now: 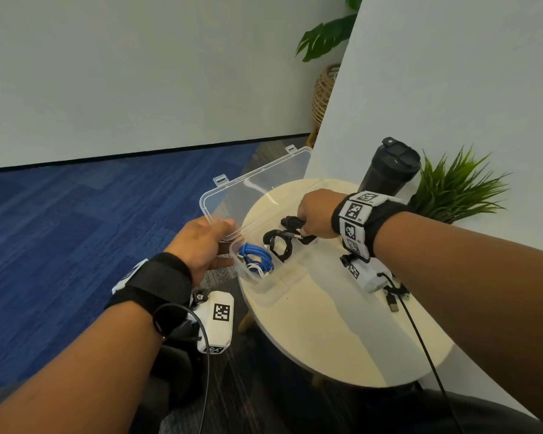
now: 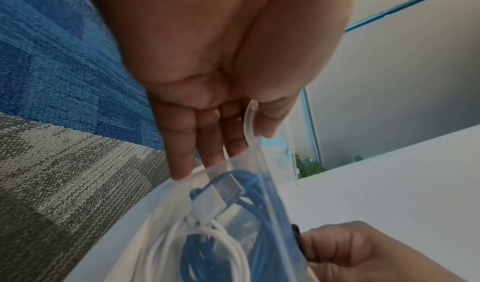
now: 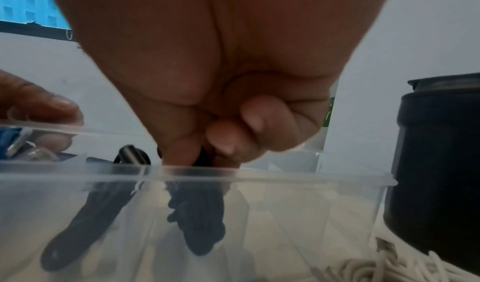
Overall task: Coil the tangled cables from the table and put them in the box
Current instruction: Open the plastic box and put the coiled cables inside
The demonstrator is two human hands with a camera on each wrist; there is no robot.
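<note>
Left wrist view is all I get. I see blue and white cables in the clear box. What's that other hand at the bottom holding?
Observer: The right hand pinches a coiled black cable, its lower end already inside the box.
Operator: In the same part as the blue one?
Observer: No. The blue cable is in the end compartment; another black cable lies between them.
Operator: Any cables left outside?
Observer: Yes, a pale cable lies on the table beside a black bottle.
</note>
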